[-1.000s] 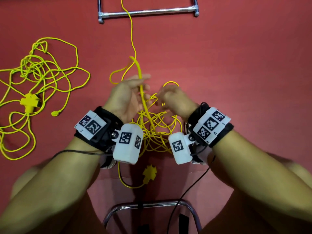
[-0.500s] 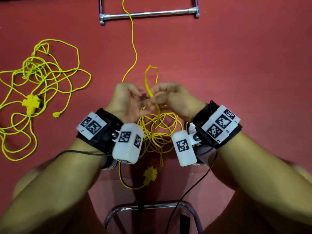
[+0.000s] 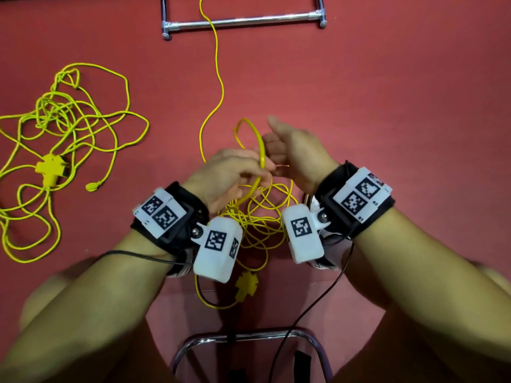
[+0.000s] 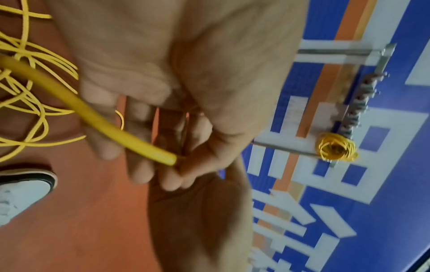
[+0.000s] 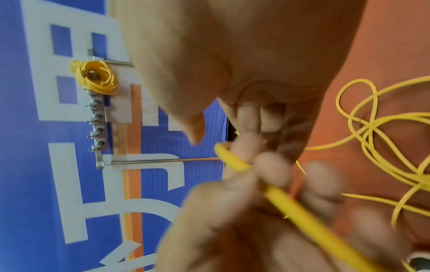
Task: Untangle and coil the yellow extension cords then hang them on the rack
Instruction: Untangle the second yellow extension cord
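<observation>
Left hand point(image 3: 226, 175) fingers pinch the cord point(image 3: 258, 150) end; right hand point(image 3: 297, 156) fingers curl round it just beyond. The tangle point(image 3: 257, 217) hangs beneath the fingers. Tugging could tighten knots.

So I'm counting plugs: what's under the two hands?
Under the left hand and right hand lies a tangled yellow cord with one yellow cross-shaped socket; anything beneath the wrist cameras is hidden.
</observation>
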Action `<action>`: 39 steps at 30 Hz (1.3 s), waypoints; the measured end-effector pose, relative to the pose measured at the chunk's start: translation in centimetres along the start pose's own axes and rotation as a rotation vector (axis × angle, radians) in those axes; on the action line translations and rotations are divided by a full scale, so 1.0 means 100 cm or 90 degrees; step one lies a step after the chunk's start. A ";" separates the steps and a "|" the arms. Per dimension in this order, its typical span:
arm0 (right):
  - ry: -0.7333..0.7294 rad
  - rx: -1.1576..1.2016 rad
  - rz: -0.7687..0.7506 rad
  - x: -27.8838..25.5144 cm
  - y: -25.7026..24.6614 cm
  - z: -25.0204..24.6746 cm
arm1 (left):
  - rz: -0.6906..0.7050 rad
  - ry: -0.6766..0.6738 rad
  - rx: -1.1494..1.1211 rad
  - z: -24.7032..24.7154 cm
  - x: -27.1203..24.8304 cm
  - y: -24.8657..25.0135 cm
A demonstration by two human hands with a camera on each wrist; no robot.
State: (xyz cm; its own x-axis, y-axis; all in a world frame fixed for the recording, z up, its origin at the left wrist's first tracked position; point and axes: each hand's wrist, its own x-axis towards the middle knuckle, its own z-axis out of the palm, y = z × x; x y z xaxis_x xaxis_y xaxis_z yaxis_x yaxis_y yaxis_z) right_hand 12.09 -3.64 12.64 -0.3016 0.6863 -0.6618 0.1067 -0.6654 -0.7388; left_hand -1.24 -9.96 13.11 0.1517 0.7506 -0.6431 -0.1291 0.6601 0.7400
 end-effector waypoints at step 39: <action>-0.162 0.014 -0.141 -0.012 0.006 0.007 | -0.101 0.162 -0.211 -0.012 0.010 0.001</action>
State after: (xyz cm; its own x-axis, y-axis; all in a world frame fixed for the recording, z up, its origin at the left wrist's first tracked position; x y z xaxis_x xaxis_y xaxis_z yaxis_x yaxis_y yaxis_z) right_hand 11.81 -5.04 13.06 -0.5418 0.7215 -0.4313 -0.0069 -0.5169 -0.8560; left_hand -2.25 -9.05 12.32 -0.0455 0.5952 -0.8023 -0.4371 0.7103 0.5517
